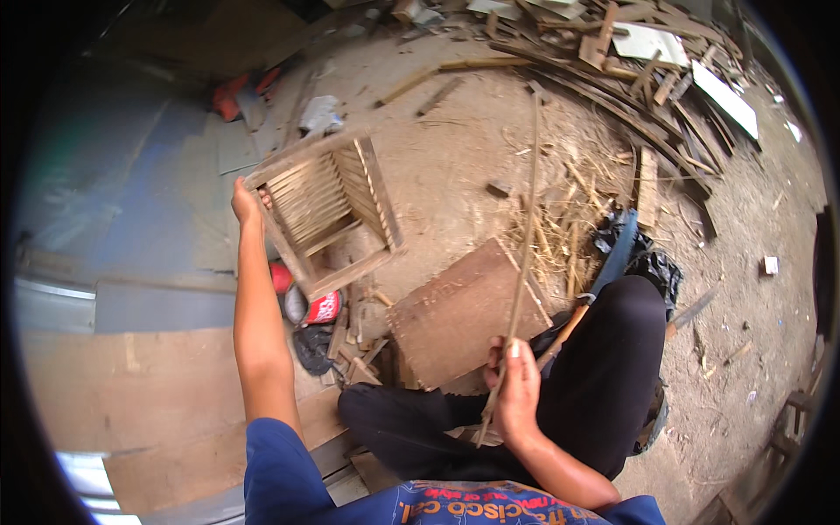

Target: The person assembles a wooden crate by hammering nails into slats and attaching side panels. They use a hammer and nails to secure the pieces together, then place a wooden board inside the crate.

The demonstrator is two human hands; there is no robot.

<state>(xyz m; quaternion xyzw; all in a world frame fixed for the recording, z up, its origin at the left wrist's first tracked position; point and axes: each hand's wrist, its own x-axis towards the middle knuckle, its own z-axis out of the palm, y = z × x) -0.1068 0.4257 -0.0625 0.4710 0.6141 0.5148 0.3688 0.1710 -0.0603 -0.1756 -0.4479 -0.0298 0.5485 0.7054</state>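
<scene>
My left hand (248, 201), arm stretched forward, grips the left edge of a wooden slatted box frame (391, 210). The frame is tilted, and thin sticks line its sides, with a gap in one row. In my right hand (516, 385) is a long thin wooden strip (530, 192), held near its lower end and pointing up and away from me. A square wooden board (459, 306) lies in front of my crossed legs, and the strip passes over its right part.
A blue-bladed saw (615, 254) leans by my right knee, near a black plastic bag (662, 273). Shavings (560, 210) litter the ground beyond the board. Scrap wood (612, 96) is heaped at the far right. A red can (325, 306) and wood offcuts lie beneath the frame.
</scene>
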